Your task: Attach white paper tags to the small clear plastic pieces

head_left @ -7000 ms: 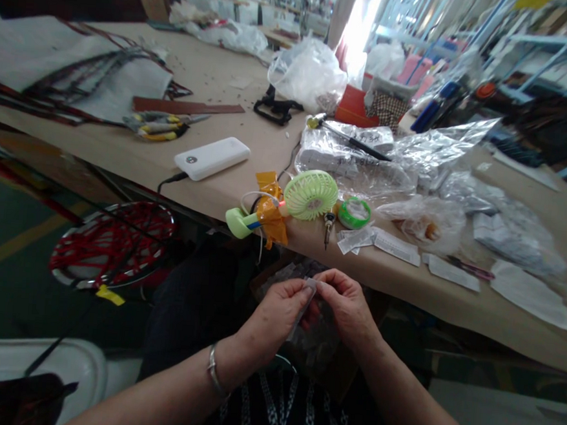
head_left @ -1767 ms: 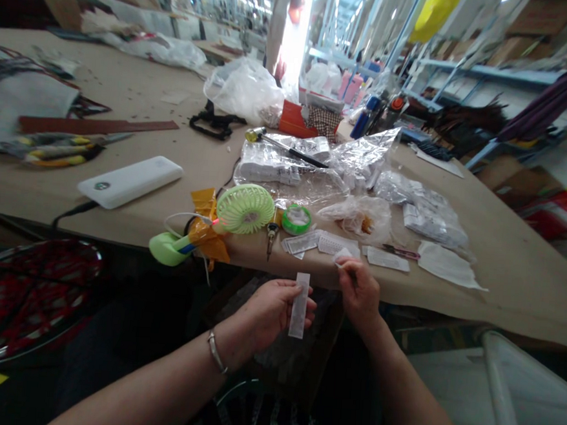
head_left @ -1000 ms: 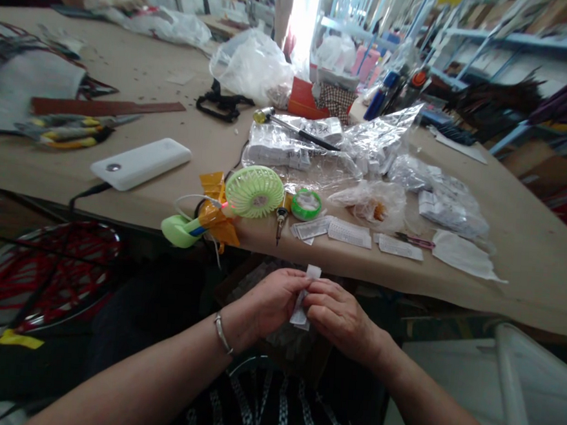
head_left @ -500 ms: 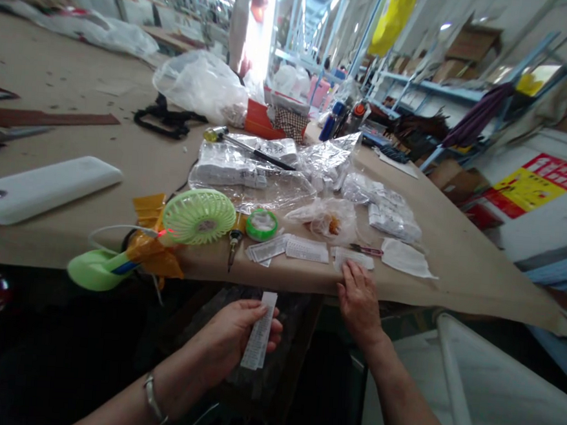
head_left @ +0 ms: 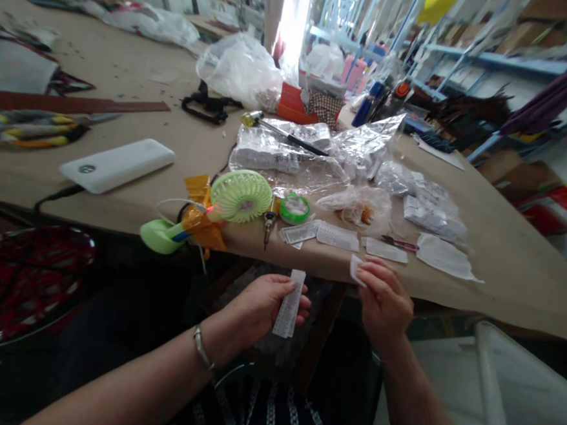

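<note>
My left hand (head_left: pixel 267 305) is closed on a few narrow white printed labels (head_left: pixel 289 305), held upright just off the table's front edge. In my right hand (head_left: pixel 385 297) a small white label (head_left: pixel 357 270) is pinched between thumb and fingers. Just beyond that hand a stack of printed labels (head_left: pixel 385 249) lies on the table. To its left are a second label stack (head_left: pixel 337 236) and some loosely fanned labels (head_left: pixel 299 232). Tweezers with pinkish handles (head_left: pixel 407 244) rest behind the right stack, beside a blank white sheet (head_left: pixel 448 256).
On the brown-covered table (head_left: pixel 140 108) stand a green fan (head_left: pixel 240 196), a green tape roll (head_left: pixel 294 208), a pointed tool (head_left: pixel 268 227) and a white power bank (head_left: pixel 119 164). Behind them lie plastic-wrapped packs (head_left: pixel 268 153), a hammer (head_left: pixel 289 135) and pliers (head_left: pixel 41 129).
My right hand has lifted off the right label stack, drawing back with a label in its fingers. My left hand still holds its labels. The camera view has swung left.
</note>
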Motion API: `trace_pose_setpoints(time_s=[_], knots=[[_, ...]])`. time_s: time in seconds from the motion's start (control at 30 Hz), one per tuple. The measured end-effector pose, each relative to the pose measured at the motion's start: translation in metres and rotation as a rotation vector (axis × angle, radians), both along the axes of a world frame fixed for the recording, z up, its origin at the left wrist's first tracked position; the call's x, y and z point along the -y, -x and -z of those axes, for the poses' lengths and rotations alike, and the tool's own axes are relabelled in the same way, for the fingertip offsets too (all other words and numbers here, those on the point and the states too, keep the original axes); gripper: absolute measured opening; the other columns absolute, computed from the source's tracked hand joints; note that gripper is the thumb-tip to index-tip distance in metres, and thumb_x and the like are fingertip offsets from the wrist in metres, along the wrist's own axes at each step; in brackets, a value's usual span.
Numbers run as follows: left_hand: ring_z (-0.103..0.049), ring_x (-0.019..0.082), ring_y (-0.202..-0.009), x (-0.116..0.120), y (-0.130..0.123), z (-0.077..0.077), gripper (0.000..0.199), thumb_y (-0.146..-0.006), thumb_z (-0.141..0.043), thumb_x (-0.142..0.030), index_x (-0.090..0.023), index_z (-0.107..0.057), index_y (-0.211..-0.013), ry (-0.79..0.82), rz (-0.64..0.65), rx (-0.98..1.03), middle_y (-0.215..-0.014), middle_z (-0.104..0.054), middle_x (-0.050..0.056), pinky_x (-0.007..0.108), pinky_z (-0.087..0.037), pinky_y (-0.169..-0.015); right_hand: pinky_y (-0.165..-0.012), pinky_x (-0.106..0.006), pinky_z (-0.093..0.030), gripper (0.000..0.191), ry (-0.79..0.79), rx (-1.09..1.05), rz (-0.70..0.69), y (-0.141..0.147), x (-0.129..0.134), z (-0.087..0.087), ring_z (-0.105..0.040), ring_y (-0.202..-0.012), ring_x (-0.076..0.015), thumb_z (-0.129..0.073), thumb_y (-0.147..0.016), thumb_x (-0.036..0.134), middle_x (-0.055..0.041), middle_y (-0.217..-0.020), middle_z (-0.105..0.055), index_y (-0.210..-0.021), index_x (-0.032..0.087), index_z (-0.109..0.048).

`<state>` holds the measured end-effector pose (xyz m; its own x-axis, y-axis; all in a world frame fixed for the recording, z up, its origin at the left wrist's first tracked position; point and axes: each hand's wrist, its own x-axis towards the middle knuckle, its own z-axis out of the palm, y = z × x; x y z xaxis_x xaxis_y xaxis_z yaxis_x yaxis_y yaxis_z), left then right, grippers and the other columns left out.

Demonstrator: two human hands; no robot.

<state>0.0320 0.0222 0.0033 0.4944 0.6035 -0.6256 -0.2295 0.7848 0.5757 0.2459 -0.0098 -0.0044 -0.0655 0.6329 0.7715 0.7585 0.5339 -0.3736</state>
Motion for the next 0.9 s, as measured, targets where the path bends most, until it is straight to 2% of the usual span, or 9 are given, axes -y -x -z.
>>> trace_pose_setpoints(time_s=[0.1, 0.17, 0.27, 0.33, 0.53, 0.63, 0.8, 0.9], knots=[[-0.056, 0.011, -0.048, 0.001, 0.001, 0.000, 0.009, -0.071, -0.062, -0.014, -0.007, -0.064, -0.074, -0.060, -0.054, 0.125, -0.062, -0.063, 0.007, 0.022, -0.044, -0.048, -0.088, -0.043, -0.048, 0.022, 0.058, 0.112, -0.312, 0.049, 0.003, -0.001, -0.056, -0.103, -0.0221, -0.059, -0.080, 0.011, -0.0036, -0.094, -0.066, -0.096, 0.025, -0.065], [-0.053, 0.009, -0.047, 0.002, 0.003, 0.000, 0.005, -0.065, -0.065, -0.010, -0.006, -0.064, -0.068, -0.100, -0.111, 0.170, -0.060, -0.062, 0.005, 0.018, -0.039, -0.045, -0.089, -0.041, -0.048, 0.021, 0.069, 0.173, -0.398, 0.069, 0.003, 0.008, -0.056, -0.100, -0.0204, -0.060, -0.080, 0.011, -0.0030, -0.089, -0.066, -0.095, 0.024, -0.065], [-0.055, 0.010, -0.052, 0.003, 0.009, 0.003, 0.003, -0.061, -0.065, -0.009, -0.007, -0.064, -0.064, -0.103, -0.186, 0.186, -0.062, -0.063, 0.005, 0.019, -0.040, -0.048, -0.090, -0.039, -0.046, 0.020, 0.094, 0.223, -0.444, 0.080, 0.002, 0.021, -0.056, -0.101, -0.0197, -0.060, -0.079, 0.009, -0.0039, -0.088, -0.066, -0.094, 0.021, -0.065], [-0.056, 0.011, -0.053, 0.003, 0.012, 0.007, 0.003, -0.062, -0.065, -0.011, -0.008, -0.064, -0.063, -0.084, -0.190, 0.214, -0.062, -0.063, 0.005, 0.021, -0.041, -0.050, -0.092, -0.039, -0.045, 0.018, 0.108, 0.244, -0.474, 0.080, 0.001, 0.025, -0.056, -0.102, -0.0194, -0.059, -0.080, 0.010, -0.0041, -0.090, -0.066, -0.094, 0.021, -0.064], [-0.054, 0.010, -0.053, 0.005, 0.015, 0.015, 0.011, -0.066, -0.067, -0.018, -0.007, -0.064, -0.068, -0.102, -0.144, 0.300, -0.064, -0.061, 0.005, 0.020, -0.039, -0.048, -0.093, -0.039, -0.044, 0.018, 0.146, 0.279, -0.510, 0.078, 0.000, 0.022, -0.056, -0.103, -0.0185, -0.054, -0.083, 0.012, -0.0032, -0.093, -0.067, -0.095, 0.023, -0.063], [-0.054, 0.009, -0.054, 0.006, 0.015, 0.014, 0.014, -0.066, -0.068, -0.020, -0.008, -0.064, -0.069, -0.113, -0.140, 0.316, -0.065, -0.062, 0.005, 0.020, -0.040, -0.049, -0.095, -0.040, -0.043, 0.019, 0.169, 0.274, -0.516, 0.078, 0.000, 0.022, -0.055, -0.106, -0.0193, -0.053, -0.084, 0.013, -0.0035, -0.095, -0.067, -0.097, 0.023, -0.063], [-0.055, 0.008, -0.054, 0.007, 0.016, 0.011, 0.009, -0.064, -0.068, -0.014, -0.007, -0.065, -0.069, -0.083, -0.145, 0.279, -0.066, -0.062, 0.006, 0.018, -0.039, -0.050, -0.097, -0.042, -0.041, 0.025, 0.229, 0.243, -0.543, 0.077, 0.004, 0.021, -0.053, -0.108, -0.0203, -0.054, -0.083, 0.012, -0.0042, -0.097, -0.066, -0.105, 0.022, -0.060], [-0.055, 0.009, -0.052, 0.007, 0.017, 0.008, 0.006, -0.069, -0.065, -0.014, -0.008, -0.064, -0.070, -0.054, -0.166, 0.237, -0.064, -0.062, 0.005, 0.019, -0.041, -0.049, -0.095, -0.043, -0.042, 0.030, 0.261, 0.117, -0.544, 0.075, 0.007, 0.019, -0.052, -0.109, -0.0234, -0.061, -0.079, 0.019, -0.0065, -0.103, -0.064, -0.109, 0.022, -0.058]])
